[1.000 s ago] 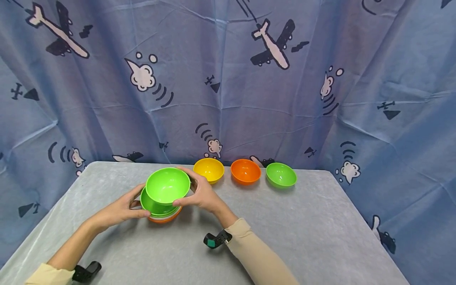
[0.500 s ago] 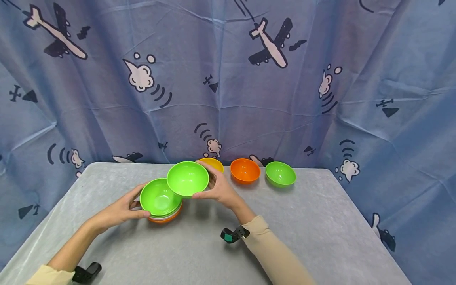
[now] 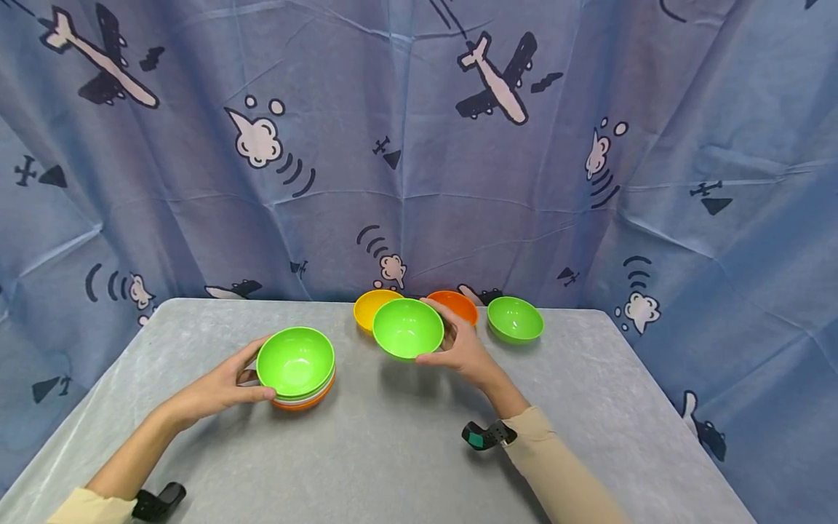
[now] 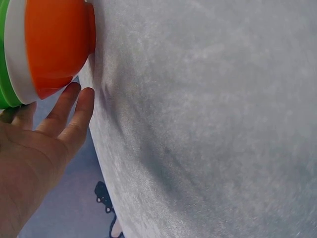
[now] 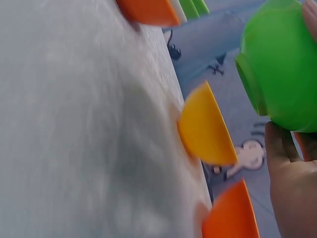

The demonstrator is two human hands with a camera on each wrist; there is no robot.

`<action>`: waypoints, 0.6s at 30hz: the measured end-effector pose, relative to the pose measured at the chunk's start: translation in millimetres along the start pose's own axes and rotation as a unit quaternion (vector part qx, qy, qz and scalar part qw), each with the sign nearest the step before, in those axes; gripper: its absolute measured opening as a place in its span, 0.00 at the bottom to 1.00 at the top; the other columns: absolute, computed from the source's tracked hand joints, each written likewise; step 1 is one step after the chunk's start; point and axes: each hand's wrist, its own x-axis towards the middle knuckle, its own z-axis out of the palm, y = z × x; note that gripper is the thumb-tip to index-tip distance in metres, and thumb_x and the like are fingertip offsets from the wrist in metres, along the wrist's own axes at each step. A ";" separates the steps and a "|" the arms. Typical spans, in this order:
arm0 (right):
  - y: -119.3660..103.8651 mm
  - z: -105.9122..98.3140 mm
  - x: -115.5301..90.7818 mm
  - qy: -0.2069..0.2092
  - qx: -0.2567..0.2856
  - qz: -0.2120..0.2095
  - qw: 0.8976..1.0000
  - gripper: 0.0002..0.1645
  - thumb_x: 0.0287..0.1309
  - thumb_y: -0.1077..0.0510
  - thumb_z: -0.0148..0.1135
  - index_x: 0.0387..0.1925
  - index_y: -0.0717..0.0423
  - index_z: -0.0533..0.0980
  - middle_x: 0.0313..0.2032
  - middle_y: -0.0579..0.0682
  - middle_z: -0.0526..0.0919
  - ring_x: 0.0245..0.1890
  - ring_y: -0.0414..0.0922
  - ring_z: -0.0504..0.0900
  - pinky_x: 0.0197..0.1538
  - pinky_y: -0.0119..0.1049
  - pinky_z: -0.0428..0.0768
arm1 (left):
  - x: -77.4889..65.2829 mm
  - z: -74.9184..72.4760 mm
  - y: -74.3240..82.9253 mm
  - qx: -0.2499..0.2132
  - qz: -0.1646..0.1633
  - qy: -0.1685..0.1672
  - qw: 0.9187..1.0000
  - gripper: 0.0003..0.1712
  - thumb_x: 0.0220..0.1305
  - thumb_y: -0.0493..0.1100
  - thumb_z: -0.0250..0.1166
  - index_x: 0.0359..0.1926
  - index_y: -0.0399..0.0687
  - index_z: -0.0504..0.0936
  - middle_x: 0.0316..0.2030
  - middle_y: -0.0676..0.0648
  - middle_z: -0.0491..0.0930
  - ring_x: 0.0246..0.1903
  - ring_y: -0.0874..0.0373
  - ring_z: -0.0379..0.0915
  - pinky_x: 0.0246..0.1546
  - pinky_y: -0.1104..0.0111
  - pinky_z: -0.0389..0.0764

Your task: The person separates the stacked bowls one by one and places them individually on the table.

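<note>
gripping: right hand [image 3: 466,355], green bowl [image 3: 407,327]; left hand [image 3: 222,382], stack [image 3: 297,364]; yellow bowl [image 3: 365,309], orange bowl [image 3: 463,304] behind

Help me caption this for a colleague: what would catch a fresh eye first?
Probably the bright green bowl held above the table in the right hand. Next, the bowl stack at the left hand, green on top, orange at the bottom. Behind hangs a blue curtain printed with airplanes.

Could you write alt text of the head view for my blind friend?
A person's right hand holds a green bowl above a grey table while the left hand holds a stack of bowls, green on top, orange at the bottom. Farther back, a yellow bowl, an orange bowl and a second green bowl line up before a blue curtain.
</note>
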 end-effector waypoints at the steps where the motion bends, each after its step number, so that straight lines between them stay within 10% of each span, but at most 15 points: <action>1: -0.9 -5.5 -3.4 0.005 -0.005 0.005 1.000 0.63 0.39 0.68 0.85 0.75 0.67 0.58 0.70 0.58 0.64 0.67 0.56 0.65 0.66 0.42 0.70 | -0.1 0.0 0.2 0.000 0.000 0.000 1.000 0.52 0.67 0.37 0.70 0.81 0.43 0.45 0.75 0.31 0.49 0.63 0.30 0.66 0.53 0.64 0.77; 18: -13.4 -82.5 -56.3 0.070 -0.070 0.047 0.994 0.62 0.41 0.74 0.81 0.76 0.64 0.57 0.73 0.60 0.59 0.69 0.51 0.62 0.61 0.32 0.73 | 0.8 -0.7 -0.7 -0.006 0.000 0.000 1.000 0.53 0.67 0.37 0.70 0.81 0.43 0.45 0.75 0.32 0.49 0.63 0.30 0.66 0.53 0.65 0.77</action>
